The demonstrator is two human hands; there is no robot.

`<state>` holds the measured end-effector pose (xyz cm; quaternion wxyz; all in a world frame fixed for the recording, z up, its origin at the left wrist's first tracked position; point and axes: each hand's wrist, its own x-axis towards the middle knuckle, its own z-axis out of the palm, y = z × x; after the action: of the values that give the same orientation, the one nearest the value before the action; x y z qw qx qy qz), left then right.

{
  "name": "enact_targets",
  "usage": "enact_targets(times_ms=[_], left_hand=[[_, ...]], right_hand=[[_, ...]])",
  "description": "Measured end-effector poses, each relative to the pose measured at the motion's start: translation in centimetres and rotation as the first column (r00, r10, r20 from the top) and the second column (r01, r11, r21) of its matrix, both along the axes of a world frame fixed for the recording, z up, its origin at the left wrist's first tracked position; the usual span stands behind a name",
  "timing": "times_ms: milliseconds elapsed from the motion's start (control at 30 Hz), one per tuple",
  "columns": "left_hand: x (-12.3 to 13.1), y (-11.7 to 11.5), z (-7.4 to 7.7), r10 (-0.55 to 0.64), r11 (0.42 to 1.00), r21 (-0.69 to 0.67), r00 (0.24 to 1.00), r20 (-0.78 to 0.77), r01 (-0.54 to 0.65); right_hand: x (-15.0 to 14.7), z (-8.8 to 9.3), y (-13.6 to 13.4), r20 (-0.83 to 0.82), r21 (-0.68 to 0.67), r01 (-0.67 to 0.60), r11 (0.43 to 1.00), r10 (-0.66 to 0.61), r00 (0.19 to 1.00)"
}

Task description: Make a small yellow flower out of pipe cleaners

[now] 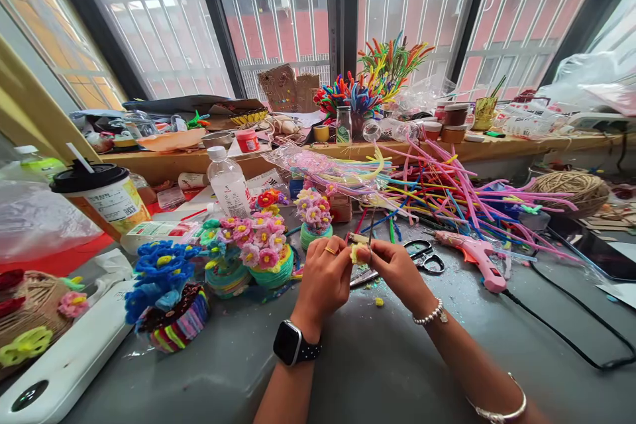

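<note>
Near the middle of the view, my left hand [325, 278], with a ring and a black watch, pinches the left side of a small pale yellow fuzzy piece [354, 254]. My right hand [397, 271], wearing a beaded bracelet, closes its fingers on the piece's other side. A thin dark tool [371, 225] stands upright at my right fingertips; its lower end is hidden. Just left of my hands are pots of pink fuzzy flowers [263, 238]. Black-handled scissors [422, 258] lie behind my right hand. A yellow scrap [379, 302] rests on the grey table between my wrists.
A pink glue gun [477, 255] with a black cord lies right. Pipe cleaners [447, 185] spread behind it. At left stand blue flowers [161, 278], a lidded cup [102, 195], a bottle [228, 182] and a white device [74, 361]. A cluttered ledge [283, 158] runs behind.
</note>
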<state>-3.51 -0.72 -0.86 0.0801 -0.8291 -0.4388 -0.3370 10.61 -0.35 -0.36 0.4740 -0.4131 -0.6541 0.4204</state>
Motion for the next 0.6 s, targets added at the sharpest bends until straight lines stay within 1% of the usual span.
enact_targets(times_ms=[100, 133, 200, 267, 300, 367, 433, 500, 600], left_hand=[[0.1, 0.0, 0.1, 0.028, 0.997, 0.071, 1.0, 0.009, -0.028], [0.1, 0.0, 0.1, 0.045, 0.993, 0.109, 0.999, 0.024, -0.047], [0.1, -0.1, 0.1, 0.072, 0.977, 0.194, 0.995, 0.069, -0.084], [0.2, -0.2, 0.0, 0.079, 0.959, 0.261, 0.991, 0.112, -0.106], [0.3, -0.3, -0.1, 0.073, 0.953, 0.283, 0.989, 0.129, -0.107], [0.4, -0.4, -0.3, 0.041, 0.956, 0.28, 0.988, 0.152, -0.083], [0.6, -0.4, -0.5, -0.002, 0.972, 0.23, 0.981, 0.195, -0.044], [0.7, -0.4, -0.7, -0.027, 0.985, 0.173, 0.961, 0.274, -0.022], [0.7, -0.4, -0.8, -0.035, 0.99, 0.14, 0.916, 0.399, -0.023]], right_hand=[[0.0, 0.1, -0.1, 0.004, 0.024, -0.006, 1.0, 0.006, 1.0], [0.0, 0.1, -0.1, 0.005, 0.036, 0.021, 0.999, -0.021, 1.0], [0.0, 0.0, -0.2, -0.002, 0.056, 0.113, 0.992, -0.113, 0.994], [-0.1, -0.1, -0.3, -0.034, 0.068, 0.198, 0.978, -0.196, 0.98], [-0.3, -0.2, -0.3, -0.05, 0.071, 0.219, 0.973, -0.216, 0.975], [-0.6, -0.4, -0.5, -0.064, 0.086, 0.226, 0.97, -0.221, 0.973], [-0.9, -0.6, -0.6, -0.05, 0.115, 0.201, 0.973, -0.196, 0.979], [-1.3, -0.8, -0.8, -0.014, 0.146, 0.157, 0.977, -0.157, 0.988], [-1.6, -0.9, -0.8, 0.046, 0.176, 0.103, 0.979, -0.113, 0.993]])
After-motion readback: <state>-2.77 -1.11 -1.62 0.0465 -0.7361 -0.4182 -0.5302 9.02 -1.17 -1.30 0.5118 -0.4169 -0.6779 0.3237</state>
